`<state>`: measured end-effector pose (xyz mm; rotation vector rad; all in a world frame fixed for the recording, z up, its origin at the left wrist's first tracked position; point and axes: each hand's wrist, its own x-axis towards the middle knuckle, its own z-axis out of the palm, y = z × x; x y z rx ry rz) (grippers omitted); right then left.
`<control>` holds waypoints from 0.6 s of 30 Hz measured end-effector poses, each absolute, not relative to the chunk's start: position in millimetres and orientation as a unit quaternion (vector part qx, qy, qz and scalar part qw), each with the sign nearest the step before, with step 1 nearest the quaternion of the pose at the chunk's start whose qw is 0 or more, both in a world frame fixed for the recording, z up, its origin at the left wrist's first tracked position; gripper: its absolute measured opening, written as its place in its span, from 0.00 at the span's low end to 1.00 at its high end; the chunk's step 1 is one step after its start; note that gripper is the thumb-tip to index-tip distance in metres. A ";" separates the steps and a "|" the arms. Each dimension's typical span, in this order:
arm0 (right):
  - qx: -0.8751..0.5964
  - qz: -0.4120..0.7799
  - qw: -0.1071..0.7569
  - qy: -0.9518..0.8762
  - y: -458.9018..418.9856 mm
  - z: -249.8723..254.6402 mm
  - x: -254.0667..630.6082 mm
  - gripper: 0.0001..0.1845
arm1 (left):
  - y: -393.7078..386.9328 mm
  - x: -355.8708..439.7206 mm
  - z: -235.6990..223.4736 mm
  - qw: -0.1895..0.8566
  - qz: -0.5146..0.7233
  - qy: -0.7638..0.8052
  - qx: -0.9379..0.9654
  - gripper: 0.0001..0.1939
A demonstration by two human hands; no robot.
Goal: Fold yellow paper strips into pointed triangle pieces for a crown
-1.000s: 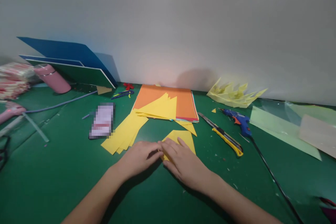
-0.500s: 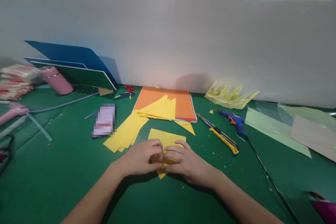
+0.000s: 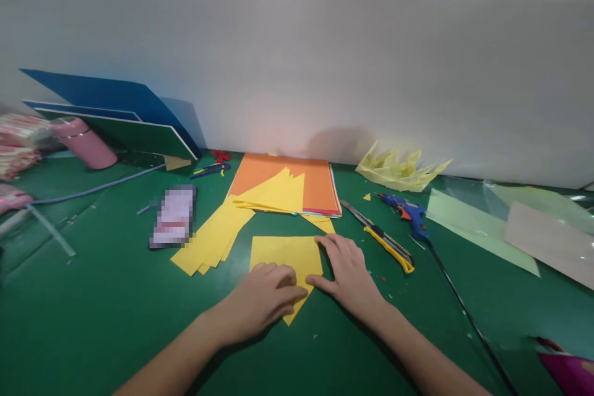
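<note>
A yellow sheet of paper (image 3: 283,250) lies on the table in front of me, with a straight far edge and a pointed end toward me. My left hand (image 3: 264,294) rests on its lower left part, fingers curled and pressed on the paper, hiding that side. At the right edge is my right hand (image 3: 348,269), its thumb and fingers spread apart. Its fingertips touch the sheet near the far right corner and lower down the slanted side.
Yellow strips (image 3: 213,238) and triangles (image 3: 283,192) lie beyond, partly on orange paper (image 3: 278,164). Left is a phone (image 3: 174,216). Right are a utility knife (image 3: 380,238), a blue glue gun (image 3: 408,210) with its cord, and a pale yellow paper crown (image 3: 401,170).
My hands have moved apart from the sheet's middle. The right one has shifted right and spread its fingers; the left has slid slightly nearer me. More of the sheet shows, lying flatter.
</note>
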<state>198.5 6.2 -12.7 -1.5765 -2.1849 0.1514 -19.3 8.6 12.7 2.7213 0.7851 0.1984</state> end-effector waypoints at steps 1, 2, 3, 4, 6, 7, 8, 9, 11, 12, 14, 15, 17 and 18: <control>-0.571 0.066 0.214 -0.790 7.3 -12.1 199.1 0.30 | 7.7 -19.4 12.8 0.150 0.075 0.269 0.948 0.13; -0.569 0.082 0.207 -0.792 8.4 -11.2 199.3 0.33 | 6.9 -19.2 13.2 0.152 0.081 0.268 0.948 0.13; -0.565 0.100 0.201 -0.794 9.5 -10.0 199.1 0.34 | 6.1 -18.5 13.6 0.157 0.085 0.271 0.946 0.13; -0.558 0.119 0.198 -0.797 10.6 -8.6 198.7 0.35 | 5.2 -17.5 14.1 0.164 0.089 0.277 0.943 0.12; -0.542 0.151 0.215 -0.798 13.5 -6.6 197.3 0.34 | 3.5 -14.7 14.3 0.177 0.096 0.301 0.932 0.11; -0.535 0.165 0.236 -0.794 15.3 -6.2 196.6 0.33 | 2.7 -13.1 13.7 0.180 0.103 0.317 0.926 0.11; -0.532 0.181 0.263 -0.785 17.3 -6.3 195.8 0.31 | 2.0 -11.4 12.5 0.179 0.110 0.328 0.921 0.10; -0.531 0.200 0.294 -0.769 19.6 -6.9 195.0 0.30 | 1.4 -9.9 10.7 0.179 0.112 0.337 0.918 0.09; -0.535 0.251 0.352 -0.726 24.3 -8.8 193.8 0.27 | 0.5 -7.4 6.2 0.178 0.118 0.343 0.915 0.07; -0.539 0.278 0.373 -0.703 26.4 -9.8 193.3 0.27 | 0.1 -6.5 3.8 0.180 0.123 0.348 0.912 0.06; -0.544 0.324 0.396 -0.665 29.6 -11.0 192.4 0.27 | -0.6 -5.5 -0.7 0.182 0.141 0.371 0.900 0.05; -0.547 0.339 0.402 -0.652 30.3 -11.3 191.9 0.27 | -0.9 -5.2 -2.5 0.180 0.151 0.388 0.891 0.07; -0.551 0.352 0.413 -0.634 29.8 -11.5 190.4 0.27 | -1.2 -5.3 -5.3 0.166 0.164 0.422 0.876 0.13; -0.551 0.351 0.422 -0.628 28.7 -11.7 189.2 0.27 | -1.0 -5.6 -6.3 0.157 0.164 0.432 0.873 0.16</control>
